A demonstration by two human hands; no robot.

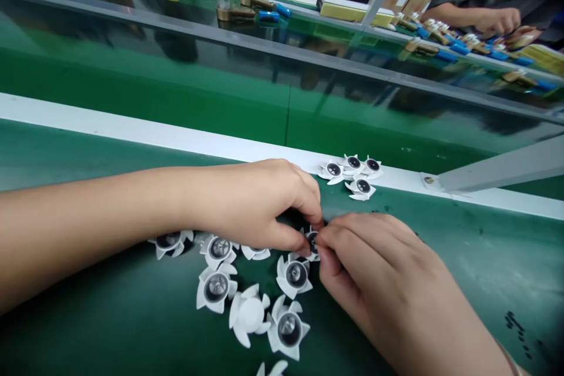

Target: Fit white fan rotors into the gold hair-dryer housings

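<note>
My left hand (286, 202) reaches in from the left and pinches a small white fan impeller (313, 241) between thumb and fingers. Against the impeller's right side press the closed fingertips of my right hand (374, 267); whatever they hold is hidden. Loose white impellers with dark hollow hubs lie close below, among them one impeller (294, 275) by my left thumb and another impeller (288, 329) nearer me. One impeller (249, 314) lies with its plain white side up. My left forearm partly covers the impellers behind it.
Several impellers with dark-filled hubs (353, 163) sit at the white ledge (176, 128). Tiny black pieces (515, 329) lie on the green table at right. Beyond a rail, brown-and-blue handheld devices (253, 13) lie on another bench, where a co-worker's hands (500, 22) are busy.
</note>
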